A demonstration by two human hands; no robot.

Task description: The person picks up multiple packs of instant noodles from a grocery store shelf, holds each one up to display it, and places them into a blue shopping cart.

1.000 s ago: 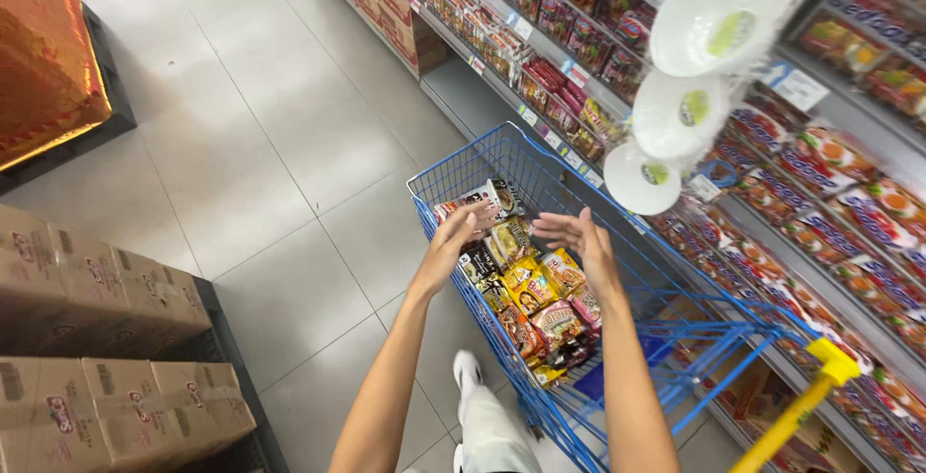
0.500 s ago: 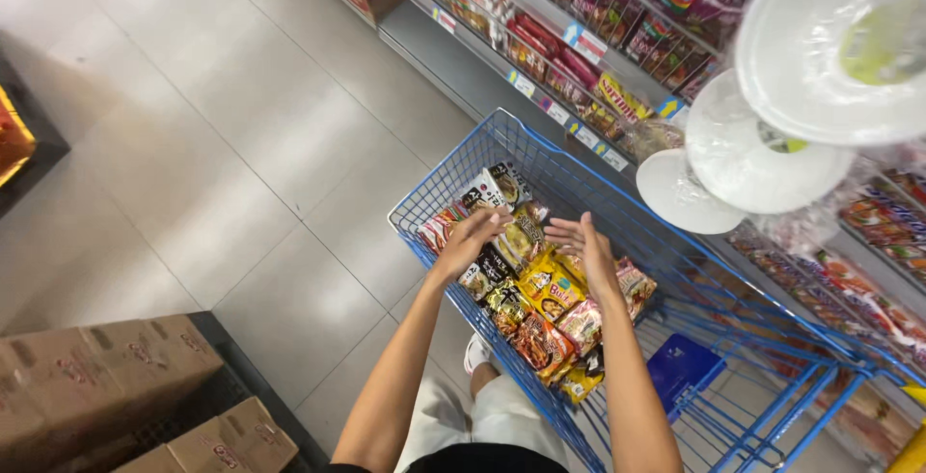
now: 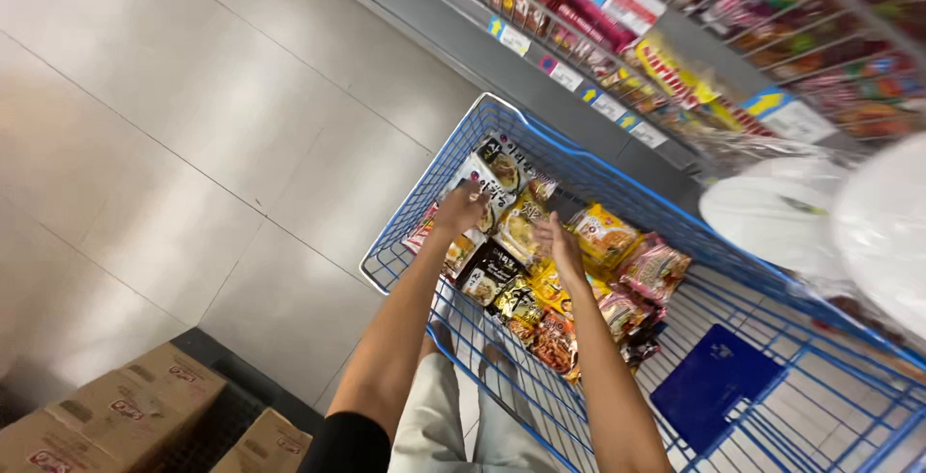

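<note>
A blue wire shopping cart (image 3: 415, 215) stands in a shop aisle, filled at its near end with several colourful snack and noodle packets (image 3: 540, 285). My left hand (image 3: 461, 209) reaches over the cart's side rim and rests on the packets at the left, fingers curled on a packet. My right hand (image 3: 561, 246) hovers flat over the yellow packets in the middle, fingers apart, holding nothing that I can see. A blue flat panel (image 3: 716, 383) lies in the cart's far section.
Shelves (image 3: 617, 58) stocked with packaged goods run along the upper right. White round plates in plastic wrap (image 3: 820, 222) hang at the right. Brown cardboard boxes (image 3: 125, 415) sit on a dark pallet at the lower left. Pale floor tiles (image 3: 193, 145) spread to the left.
The view has tilted and swung left, so the cart now sits further right. Both hands stay over the packets; the left hand has settled lower onto them.
</note>
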